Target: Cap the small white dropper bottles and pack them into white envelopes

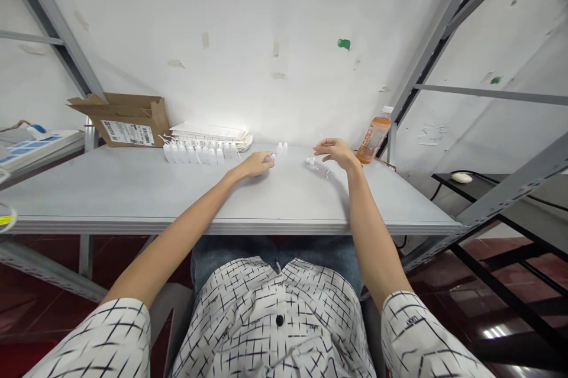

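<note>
While the left hand (256,164) pinches a small white plastic piece (268,158) in its fingertips, the open right hand (337,153) hovers just beside loose white plastic parts (313,161) at one o'clock. Two small white bottles (281,149) stand between the hands at twelve o'clock on the grey table (133,194).

The only camera rides on the person's head, facing forward and down over their shirt (275,319), left hand (255,164), and right hand (338,152), toward a nearby metal table (133,189).
</note>
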Tool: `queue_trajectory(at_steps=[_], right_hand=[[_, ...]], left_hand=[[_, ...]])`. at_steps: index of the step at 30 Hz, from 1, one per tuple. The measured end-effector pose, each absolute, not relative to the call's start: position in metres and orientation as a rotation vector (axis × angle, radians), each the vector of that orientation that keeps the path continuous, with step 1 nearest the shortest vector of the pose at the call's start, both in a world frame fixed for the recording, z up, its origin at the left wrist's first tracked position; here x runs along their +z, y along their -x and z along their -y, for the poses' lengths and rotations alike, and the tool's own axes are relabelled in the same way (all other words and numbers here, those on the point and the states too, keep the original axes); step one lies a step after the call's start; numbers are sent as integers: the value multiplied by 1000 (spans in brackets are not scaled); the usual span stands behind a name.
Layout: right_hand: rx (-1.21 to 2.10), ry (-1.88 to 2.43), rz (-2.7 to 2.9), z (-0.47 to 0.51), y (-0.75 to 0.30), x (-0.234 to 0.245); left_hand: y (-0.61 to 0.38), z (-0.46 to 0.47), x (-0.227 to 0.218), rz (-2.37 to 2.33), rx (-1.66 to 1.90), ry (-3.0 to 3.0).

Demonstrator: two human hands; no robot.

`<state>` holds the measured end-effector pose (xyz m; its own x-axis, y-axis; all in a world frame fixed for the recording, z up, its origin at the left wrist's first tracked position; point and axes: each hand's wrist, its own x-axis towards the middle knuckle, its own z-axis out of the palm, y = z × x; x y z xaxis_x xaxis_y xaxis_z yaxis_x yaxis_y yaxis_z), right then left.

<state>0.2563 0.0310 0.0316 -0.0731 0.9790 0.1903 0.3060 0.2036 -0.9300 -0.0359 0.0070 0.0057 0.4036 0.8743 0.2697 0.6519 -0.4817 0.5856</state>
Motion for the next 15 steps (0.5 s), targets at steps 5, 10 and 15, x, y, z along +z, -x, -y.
queue_trajectory(at_steps=[5, 10, 15], right_hand=[[959, 1126, 1642, -31, -234, 30], [996, 1067, 1727, -31, -210, 22], [1060, 1038, 1802, -25, -194, 16]], left_hand=[[26, -4, 3, -1196, 772, -2250], [21, -1, -1, -1134, 727, -2112], [22, 0, 0, -1151, 690, -2080]])
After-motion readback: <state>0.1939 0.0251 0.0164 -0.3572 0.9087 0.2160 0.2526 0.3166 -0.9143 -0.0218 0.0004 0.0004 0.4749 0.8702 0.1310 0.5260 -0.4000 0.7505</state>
